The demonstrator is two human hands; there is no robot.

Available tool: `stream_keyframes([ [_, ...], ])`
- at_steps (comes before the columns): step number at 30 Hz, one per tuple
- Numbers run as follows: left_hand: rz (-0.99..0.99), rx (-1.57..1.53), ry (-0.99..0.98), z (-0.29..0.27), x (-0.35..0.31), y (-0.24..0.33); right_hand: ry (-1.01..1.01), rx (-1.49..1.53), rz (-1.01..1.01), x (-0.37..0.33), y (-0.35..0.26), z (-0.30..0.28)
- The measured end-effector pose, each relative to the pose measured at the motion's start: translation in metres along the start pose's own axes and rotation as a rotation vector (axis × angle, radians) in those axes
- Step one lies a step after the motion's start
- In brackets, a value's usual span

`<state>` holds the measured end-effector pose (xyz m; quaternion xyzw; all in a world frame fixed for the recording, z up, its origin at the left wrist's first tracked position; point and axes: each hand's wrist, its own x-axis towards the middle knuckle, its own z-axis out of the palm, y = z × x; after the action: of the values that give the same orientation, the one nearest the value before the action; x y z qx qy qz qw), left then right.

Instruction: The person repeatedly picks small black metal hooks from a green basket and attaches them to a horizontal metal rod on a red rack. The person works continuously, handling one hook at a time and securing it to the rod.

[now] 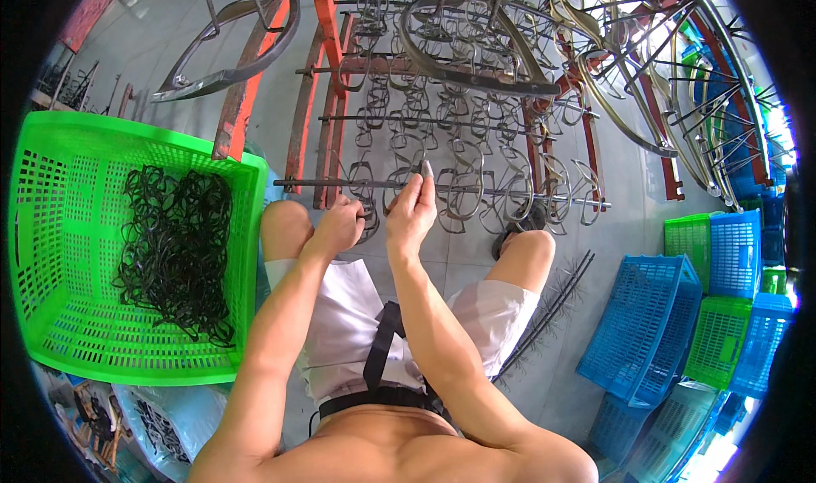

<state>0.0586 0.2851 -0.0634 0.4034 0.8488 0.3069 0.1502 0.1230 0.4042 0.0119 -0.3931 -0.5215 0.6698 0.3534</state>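
Observation:
My left hand (338, 226) is closed, fingers curled, beside the left part of a horizontal metal rod (391, 184). A dark loop-shaped frame shows just under its fingertips; what the fingers grip is hidden. Right of it, my right hand (411, 211) is raised at the same rod with its fingers pressed together. A small grey tip shows at the end of these fingers, too small to name. Thin looped frames (463, 190), shaped like eyeglass fronts, hang along the rod to the right of my hands.
A green plastic basket (144, 366) on the left holds a tangled heap of black looped frames (174, 249). Orange-red rack posts (327, 24) carry more rods of frames ahead. Large frames (476, 79) hang close overhead. Blue crates (637, 321) stand at the right; spiky rods (548, 313) lie nearby.

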Motion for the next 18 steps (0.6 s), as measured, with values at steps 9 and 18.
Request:
stream_keyframes([
  [9,-0.204,-0.127,-0.306,-0.022,0.015,0.006,0.049,-0.399,-0.207,-0.007,-0.011,0.003],
  [18,0.107,0.055,-0.185,-0.014,0.005,-0.015,-0.013,-0.415,-0.160,-0.002,-0.013,-0.004],
])
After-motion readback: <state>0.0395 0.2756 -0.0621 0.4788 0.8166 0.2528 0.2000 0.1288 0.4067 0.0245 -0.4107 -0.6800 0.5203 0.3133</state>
